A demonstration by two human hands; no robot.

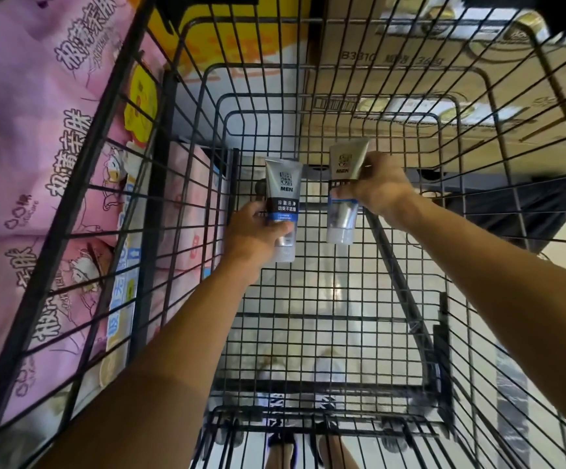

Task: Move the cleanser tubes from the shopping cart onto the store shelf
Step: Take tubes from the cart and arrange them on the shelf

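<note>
From the head view, both your arms reach down into the wire shopping cart (308, 333). Your left hand (257, 231) wraps its fingers round a grey cleanser tube (282, 198), cap end down, held above the cart floor. Your right hand (376, 187) pinches a second tube (344, 184) by its side, just right of the first, also inside the cart. Pink packages (37, 147) sit outside the cart's left wall, cardboard boxes (410, 79) beyond its far end.
</note>
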